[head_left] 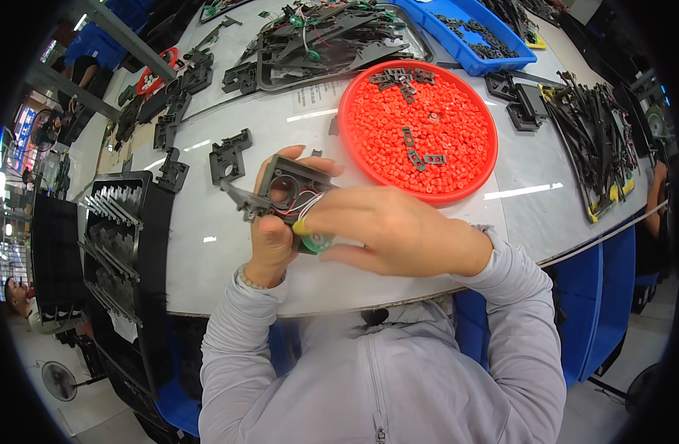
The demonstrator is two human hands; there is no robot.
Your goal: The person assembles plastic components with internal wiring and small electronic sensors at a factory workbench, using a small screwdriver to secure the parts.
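Observation:
A dark grey plastic housing (301, 175) with a round opening is gripped in my left hand (271, 244), fingers behind it and thumb at its near edge. My right hand (387, 229) is closed at the housing's near right side, around a green round board (317, 241). Thin white and red wires (304, 201) run between the housing and the fingers. Something yellow covers a fingertip of that hand. Part of the board is hidden by the fingers. Beyond my left hand, a similar dark housing (230, 155) lies on the table.
A red round tray (344, 122) of red pellets, with several small dark brackets on top, stands beyond my right hand. Behind it are a black tray (264, 70) of wired parts and a blue bin (469, 65). Black racks (148, 244) of parts stand left; long dark parts (595, 133) lie right.

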